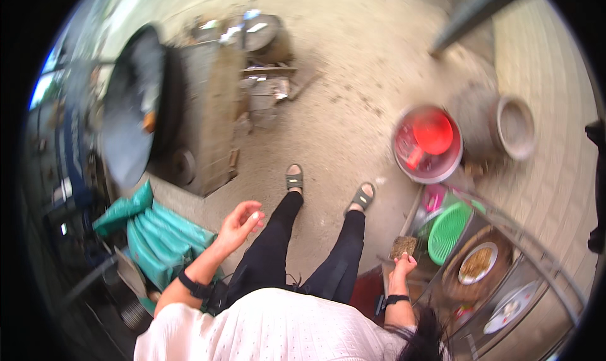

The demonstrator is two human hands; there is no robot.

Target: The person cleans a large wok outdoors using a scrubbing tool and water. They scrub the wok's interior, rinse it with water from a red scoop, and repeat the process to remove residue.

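My right hand (405, 265) grips the edge of a small brown, rough-textured pad (403, 247), perhaps a scouring pad, beside the shelf unit at the right. Nothing is in my left hand (241, 221), whose fingers are loosely curled above the floor near my left leg. Close to the pad stands a green plastic basket (449, 233). Right of it, a white plate of brownish food (478, 263) rests on a round wooden board (450, 285). A platter (511, 308) with small pale items lies farther right.
A large wok (135, 105) is on the stove (220, 119) at the left, above teal sacks (165, 238). Ahead right, a tub (400, 160) holds a red dipper (433, 133), next to a clay jar (516, 128). A lidded pot (267, 39) stands beyond the stove.
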